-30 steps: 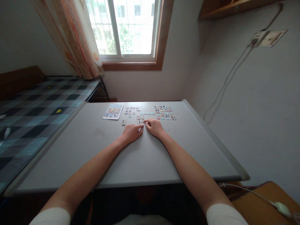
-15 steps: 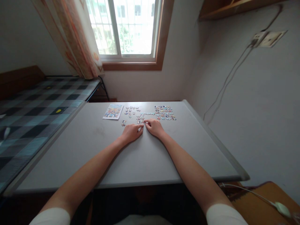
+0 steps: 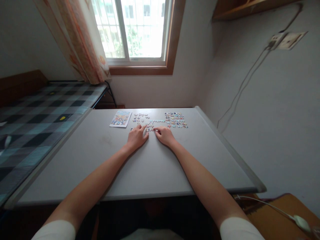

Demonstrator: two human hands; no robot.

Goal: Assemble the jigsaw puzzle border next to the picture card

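Both my hands rest on the grey table, at the near edge of a scattered jigsaw. My left hand lies palm down, fingers loosely spread, fingertips reaching the small cluster of joined pieces and holding nothing. My right hand sits just beside it, fingers drawn together at the same cluster; whether they pinch a piece I cannot tell. A larger heap of loose pieces lies beyond my right hand, a few stray pieces beyond my left. The printed reference picture lies flat farther left, near the bed.
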